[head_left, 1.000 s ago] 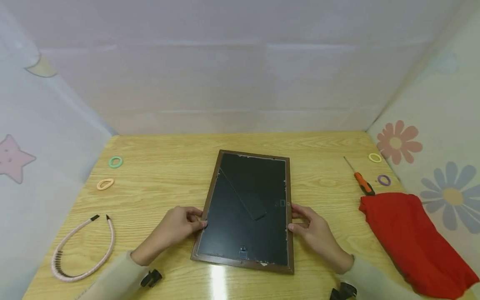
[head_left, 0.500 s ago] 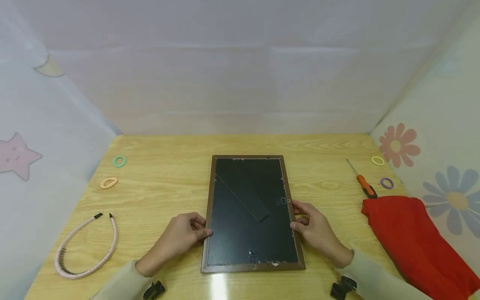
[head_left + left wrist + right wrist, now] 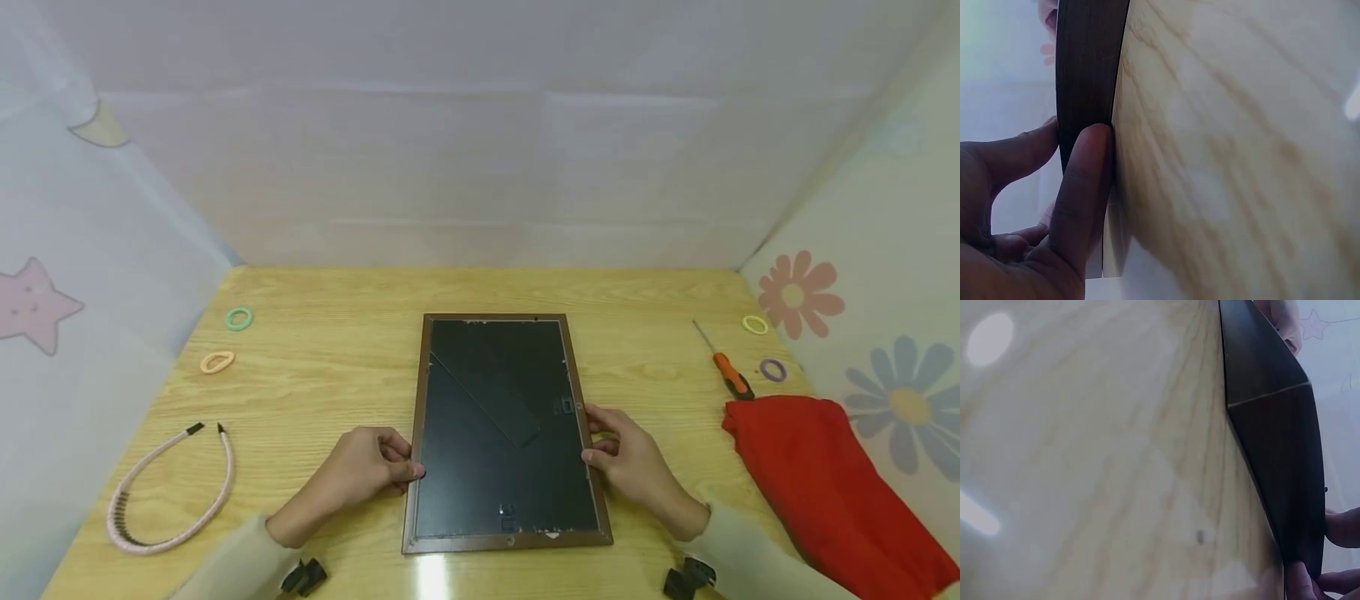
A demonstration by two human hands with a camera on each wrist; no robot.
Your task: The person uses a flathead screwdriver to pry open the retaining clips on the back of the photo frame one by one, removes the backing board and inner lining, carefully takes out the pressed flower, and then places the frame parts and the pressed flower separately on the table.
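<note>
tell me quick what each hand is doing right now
Left hand: pinches the left edge of the picture frame.
Right hand: its grip is on the frame's right edge.

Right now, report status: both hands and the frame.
Left hand pinches frame left edge. Right hand grips right edge. Frame face down, flat on table, back stand folded. Nothing blocking; screwdriver and red cloth off right.

A light wooden table [image 3: 315, 350] is enclosed by pale fabric walls [image 3: 480, 150], printed with a pink star [image 3: 33, 304] and flowers [image 3: 795, 292].
</note>
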